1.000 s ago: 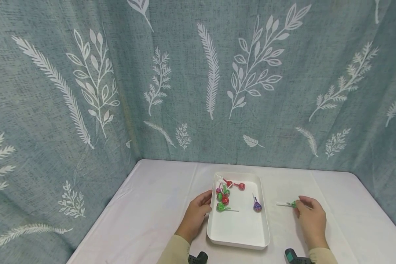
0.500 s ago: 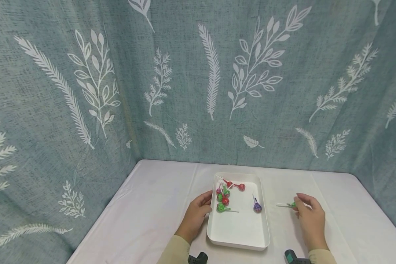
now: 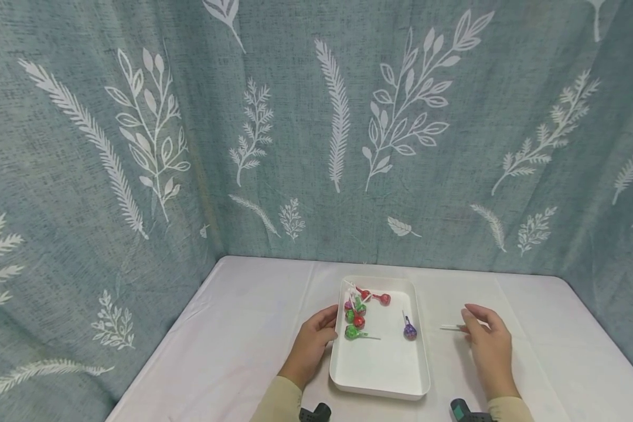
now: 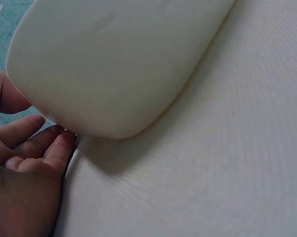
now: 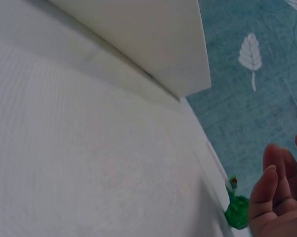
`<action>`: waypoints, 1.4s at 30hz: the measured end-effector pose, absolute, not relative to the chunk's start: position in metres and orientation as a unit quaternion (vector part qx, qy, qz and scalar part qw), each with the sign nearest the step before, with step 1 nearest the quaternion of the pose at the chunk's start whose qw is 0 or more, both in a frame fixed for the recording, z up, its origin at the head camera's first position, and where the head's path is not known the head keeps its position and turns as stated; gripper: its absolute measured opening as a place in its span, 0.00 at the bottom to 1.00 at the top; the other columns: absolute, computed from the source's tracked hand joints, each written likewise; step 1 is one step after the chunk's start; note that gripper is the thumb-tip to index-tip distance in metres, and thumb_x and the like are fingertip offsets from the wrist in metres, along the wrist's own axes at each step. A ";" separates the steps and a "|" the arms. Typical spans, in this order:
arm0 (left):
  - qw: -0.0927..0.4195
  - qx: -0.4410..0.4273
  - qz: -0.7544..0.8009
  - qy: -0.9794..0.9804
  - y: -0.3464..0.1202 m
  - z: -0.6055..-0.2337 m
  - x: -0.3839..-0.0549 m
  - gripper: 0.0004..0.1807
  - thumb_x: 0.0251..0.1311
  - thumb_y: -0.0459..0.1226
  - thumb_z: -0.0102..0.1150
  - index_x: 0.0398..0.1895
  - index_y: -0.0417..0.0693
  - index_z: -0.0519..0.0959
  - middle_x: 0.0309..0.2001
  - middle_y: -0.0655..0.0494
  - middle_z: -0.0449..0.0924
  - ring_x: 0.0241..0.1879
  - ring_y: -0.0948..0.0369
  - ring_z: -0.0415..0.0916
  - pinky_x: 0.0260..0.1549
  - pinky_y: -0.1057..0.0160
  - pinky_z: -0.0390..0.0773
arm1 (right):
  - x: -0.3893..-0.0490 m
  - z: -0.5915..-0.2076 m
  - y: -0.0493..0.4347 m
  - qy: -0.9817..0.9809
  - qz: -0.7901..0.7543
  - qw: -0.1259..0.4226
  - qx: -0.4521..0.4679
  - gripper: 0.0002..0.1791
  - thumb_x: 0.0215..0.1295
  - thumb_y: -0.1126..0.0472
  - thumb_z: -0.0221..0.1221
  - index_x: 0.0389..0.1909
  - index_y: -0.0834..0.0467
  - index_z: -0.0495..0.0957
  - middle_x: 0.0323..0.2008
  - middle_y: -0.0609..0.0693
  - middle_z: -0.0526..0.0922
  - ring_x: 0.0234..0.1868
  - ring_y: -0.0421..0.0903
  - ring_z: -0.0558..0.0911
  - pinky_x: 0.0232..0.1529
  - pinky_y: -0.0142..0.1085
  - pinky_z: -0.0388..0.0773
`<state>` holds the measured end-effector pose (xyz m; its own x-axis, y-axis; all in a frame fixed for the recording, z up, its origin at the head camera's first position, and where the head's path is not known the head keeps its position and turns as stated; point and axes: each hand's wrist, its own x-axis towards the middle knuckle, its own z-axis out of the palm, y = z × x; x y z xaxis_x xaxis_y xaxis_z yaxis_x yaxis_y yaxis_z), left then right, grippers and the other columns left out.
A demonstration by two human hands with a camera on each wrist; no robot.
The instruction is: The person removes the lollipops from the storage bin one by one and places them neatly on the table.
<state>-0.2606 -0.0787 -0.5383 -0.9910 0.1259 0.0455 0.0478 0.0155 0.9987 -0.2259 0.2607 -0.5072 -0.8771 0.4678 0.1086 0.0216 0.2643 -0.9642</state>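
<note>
A white rectangular tray (image 3: 374, 366) lies on the table, my left hand (image 3: 312, 346) resting its fingers against the left wall from outside. The left wrist view shows fingertips touching the tray's lower edge (image 4: 121, 129). Inside are a cluster of red, green and purple lollipops at the far left, a green lollipop (image 3: 352, 332) below them, and a purple lollipop (image 3: 409, 332) at the right. My right hand (image 3: 490, 349) hovers by a green lollipop (image 5: 237, 211) on the table, thumb and fingers apart with nothing between them; in the head view only its white stick shows.
A white cloth covers the table (image 3: 258, 305). Blue-green curtains (image 3: 306, 146) with white leaf prints hang behind it and at both sides. A dark wrist camera (image 3: 316, 412) sits at the left sleeve, another (image 3: 464, 412) at the right.
My right hand has let go of the green lollipop, moving slightly left and away from the person, and now hides its head. The left hand and tray have not moved.
</note>
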 end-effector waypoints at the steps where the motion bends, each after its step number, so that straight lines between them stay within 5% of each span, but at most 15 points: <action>1: 0.027 0.061 0.699 0.712 -0.079 -0.538 -0.261 0.39 0.57 0.27 0.56 0.78 0.35 0.71 0.75 0.40 0.73 0.75 0.43 0.70 0.72 0.44 0.70 | -0.226 -0.507 0.260 -0.772 0.586 0.192 -0.155 0.25 0.85 0.49 0.57 0.69 0.62 0.76 0.66 0.56 0.76 0.47 0.39 0.84 0.44 0.21 0.80; 22: 0.022 0.066 0.701 0.709 -0.078 -0.538 -0.262 0.39 0.57 0.27 0.56 0.77 0.35 0.72 0.75 0.41 0.74 0.74 0.44 0.71 0.71 0.45 0.72 | -0.223 -0.473 0.227 -0.756 0.620 0.196 -0.068 0.20 0.83 0.55 0.61 0.65 0.63 0.79 0.60 0.56 0.80 0.43 0.38 0.84 0.42 0.26 0.82; 30: 0.026 0.066 0.700 0.710 -0.079 -0.538 -0.260 0.39 0.57 0.27 0.56 0.77 0.34 0.72 0.75 0.40 0.73 0.75 0.44 0.70 0.71 0.46 0.71 | -0.215 -0.459 0.209 -0.743 0.644 0.177 -0.036 0.18 0.81 0.58 0.63 0.62 0.66 0.80 0.54 0.55 0.81 0.42 0.41 0.85 0.43 0.30 0.83; 42: 0.026 0.065 0.704 0.706 -0.079 -0.535 -0.260 0.38 0.57 0.27 0.56 0.77 0.35 0.73 0.75 0.41 0.74 0.74 0.44 0.71 0.72 0.44 0.71 | -0.210 -0.456 0.180 -0.755 0.647 0.106 0.003 0.18 0.80 0.58 0.65 0.63 0.62 0.80 0.60 0.58 0.80 0.47 0.50 0.85 0.48 0.37 0.86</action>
<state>-0.2597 -0.0790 -0.5346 -0.9902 0.1281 0.0557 0.0561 -0.0005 0.9984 -0.2101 0.1797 -0.4557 -0.9776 0.1323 0.1635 -0.1414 0.1621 -0.9766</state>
